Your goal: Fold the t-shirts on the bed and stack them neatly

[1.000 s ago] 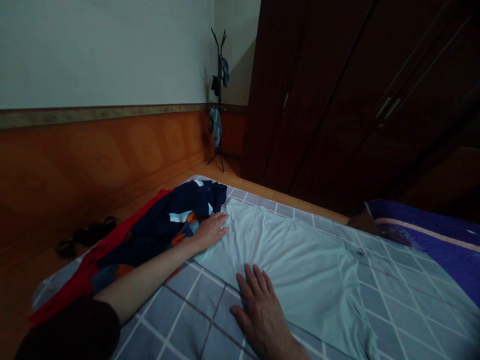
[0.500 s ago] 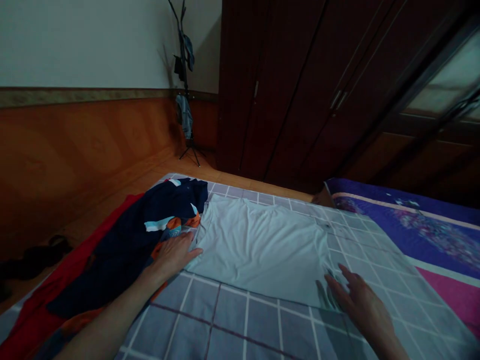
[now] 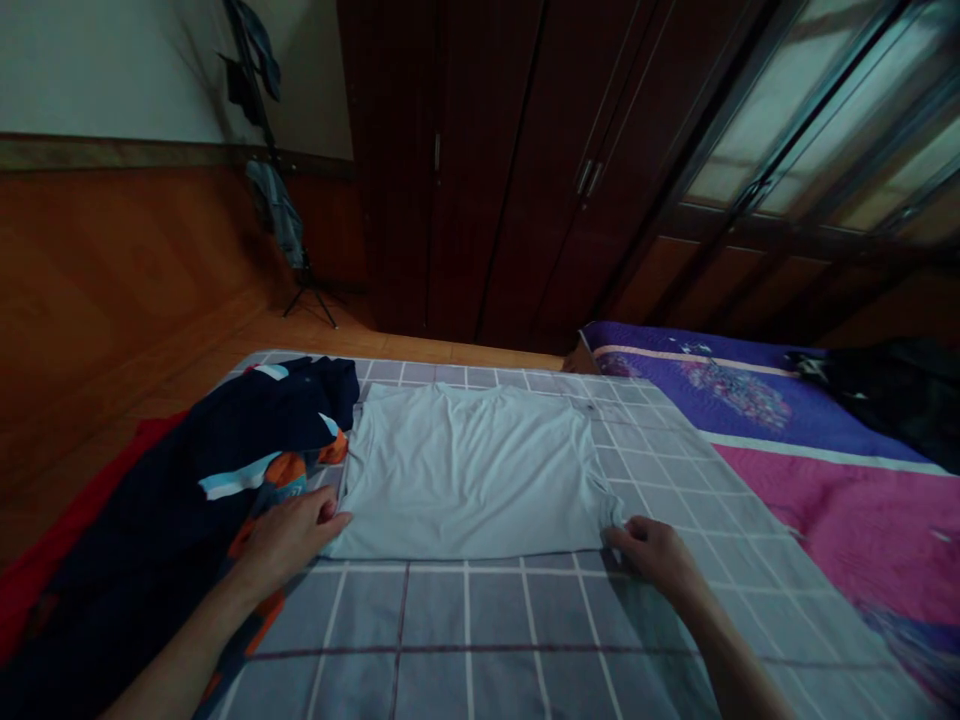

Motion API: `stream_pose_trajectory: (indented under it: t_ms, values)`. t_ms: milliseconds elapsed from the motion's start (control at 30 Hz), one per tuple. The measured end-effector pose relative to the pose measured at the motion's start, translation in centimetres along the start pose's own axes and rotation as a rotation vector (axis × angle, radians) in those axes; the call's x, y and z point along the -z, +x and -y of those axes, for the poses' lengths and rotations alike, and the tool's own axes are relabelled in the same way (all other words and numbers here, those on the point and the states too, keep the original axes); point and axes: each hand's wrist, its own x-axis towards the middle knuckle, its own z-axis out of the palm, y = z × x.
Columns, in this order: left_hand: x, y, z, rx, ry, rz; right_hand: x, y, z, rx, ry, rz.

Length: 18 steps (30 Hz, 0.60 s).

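Beyond, wardrobe closed; left hand, right hand pinching pale garment corners.

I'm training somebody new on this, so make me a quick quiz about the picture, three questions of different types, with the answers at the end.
1. True or false: the coat stand is to the left of the dark wardrobe.
2. Which of these lies just left of the pale cloth?
A) a pink pillow
B) a navy garment
C) a white towel
3. Fill in the blank: the hand at the cloth's near corner, on the side away from the navy garment, is the person's ____ hand.

Key: 1 true; 2 B; 3 right.
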Motion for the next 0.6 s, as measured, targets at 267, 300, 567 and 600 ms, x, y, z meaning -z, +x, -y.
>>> stream_pose_trajectory:
  t_ms: [267, 300, 567, 600]
  values:
    - [-1.7, 0.5, 1.0, 0.011, -0.588, 0.138, -0.2, -0.4, 0.8, -0.152, 0.381, 0.023]
    - [-1.7, 0.5, 0.9, 0.036, -0.631, 0.169, -0.4, -0.2, 0.9, -0.157, 0.398, 0.011]
    - [-0.1, -1.4, 0.0, 0.012, -0.707, 0.246, 2.4, -0.1, 0.6, -0.053, 0.562, -0.073]
    - [-0.2, -2.0, -0.1, 0.024, -0.702, 0.254, 3.2, -0.4, 0.3, -0.044, 0.583, -0.074]
